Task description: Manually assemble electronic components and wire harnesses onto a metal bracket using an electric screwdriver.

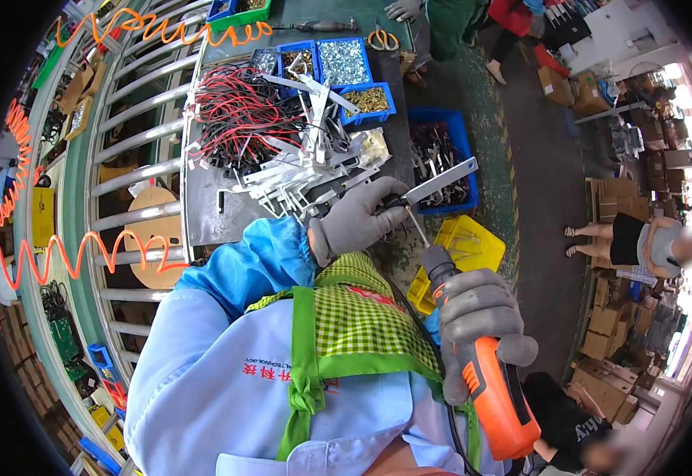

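Note:
Gloved in grey, my left hand (359,220) is closed on a flat metal bracket (441,181) that sticks out to the right past the table edge. A small dark part sits at the bracket's near end, beside my fingertips. My right hand (482,317), also in a grey glove, wraps round an orange and black power screwdriver (498,397). The driver's long bit (418,225) points up and left, its tip at the bracket by my left fingers. Whether a screw sits at the tip is too small to tell. Left of my hand lies a pile of similar metal brackets (282,182).
Red and black wires (239,111) heap on the dark table (203,208). Behind them stand blue bins of screws (367,101) and small metal parts (344,62). A blue crate (461,131) and yellow bin (473,242) stand right. Left runs a roller conveyor (143,173). Other people are nearby.

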